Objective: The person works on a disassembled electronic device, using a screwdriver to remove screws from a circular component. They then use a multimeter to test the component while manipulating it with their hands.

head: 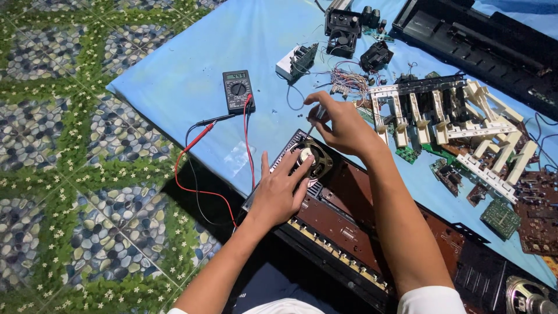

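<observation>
Brown circuit board fills the opened keyboard case (pixel 349 227) lying near me on the blue sheet, and its round speaker (pixel 311 158) sits at the case's far-left end. My left hand (pixel 279 192) rests spread flat on the speaker while my right hand (pixel 343 128) pinches a thin screwdriver (pixel 317 116) above it. I judge the tip should stay upright and seated, with the left hand bracing.

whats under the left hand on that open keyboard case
The left hand rests on a round speaker in the black case. The palm covers the speaker's near edge, so that part is unseen.
</observation>
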